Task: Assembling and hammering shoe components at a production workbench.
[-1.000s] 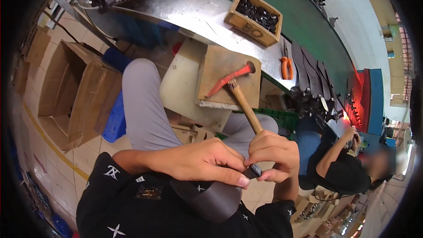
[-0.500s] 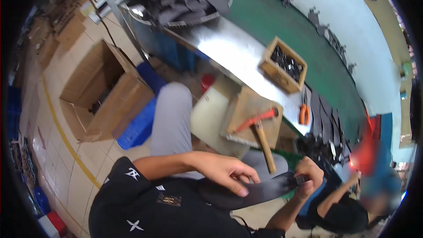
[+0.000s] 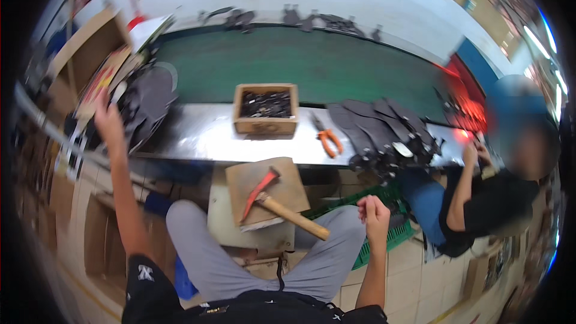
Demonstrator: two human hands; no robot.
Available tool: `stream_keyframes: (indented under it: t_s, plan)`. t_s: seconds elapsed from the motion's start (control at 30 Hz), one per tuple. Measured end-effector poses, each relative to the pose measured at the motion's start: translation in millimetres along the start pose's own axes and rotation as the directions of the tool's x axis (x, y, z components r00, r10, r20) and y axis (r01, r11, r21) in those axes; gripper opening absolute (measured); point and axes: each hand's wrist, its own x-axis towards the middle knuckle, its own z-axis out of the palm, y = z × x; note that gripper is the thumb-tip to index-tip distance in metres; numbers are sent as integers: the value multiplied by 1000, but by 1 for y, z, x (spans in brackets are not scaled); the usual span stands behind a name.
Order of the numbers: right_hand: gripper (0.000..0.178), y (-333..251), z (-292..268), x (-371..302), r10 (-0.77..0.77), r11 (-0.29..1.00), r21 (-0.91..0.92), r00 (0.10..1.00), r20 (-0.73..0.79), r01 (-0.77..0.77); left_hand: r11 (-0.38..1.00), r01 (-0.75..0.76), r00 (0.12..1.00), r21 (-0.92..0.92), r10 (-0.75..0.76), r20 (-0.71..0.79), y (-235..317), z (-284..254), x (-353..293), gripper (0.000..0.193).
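Observation:
My left hand reaches out at the far left with its fingers stretched, blurred by motion. It holds nothing that I can see, beside a pile of dark grey, sole-shaped flat pieces. Above my right knee, my right hand is closed with curled fingers; anything inside them is hidden. Between my knees and the bench is a square wooden block. On it lies a hammer with a red head and a wooden handle, which sticks out past the block's right edge.
A wooden box of small black parts and orange-handled pliers rest on the metal bench edge. More flat grey pieces lie to the right. Behind runs a green belt. A co-worker sits at right; a green crate stands below.
The view has swung toward the bench. My left hand has let go of the dark flat piece and moved far left. That piece no longer shows in my right hand either.

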Motion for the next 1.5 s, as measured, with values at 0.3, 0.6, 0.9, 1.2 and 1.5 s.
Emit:
stream_keyframes:
  t_s: [0.3,0.6,0.9,1.2,1.5]
  plan:
    - [29,-15,-26,156,-534,277,-929,843,61,243,918,299,838,-261,-121,533,114,30,-141,34]
    - [26,-152,17,158,-206,972,-114,978,16,206,924,-273,714,-269,382,587,213,25,-183,43]
    - [56,-173,117,10,-522,827,542,567,638,151,801,-167,850,-575,412,327,228,24,-194,66]
    - [94,-24,104,-40,-262,645,-606,880,397,466,496,662,720,-562,-212,661,216,-15,-217,92]
    - [39,61,10,-75,-210,914,-320,966,149,248,981,-26,748,192,-109,655,169,54,-284,75]
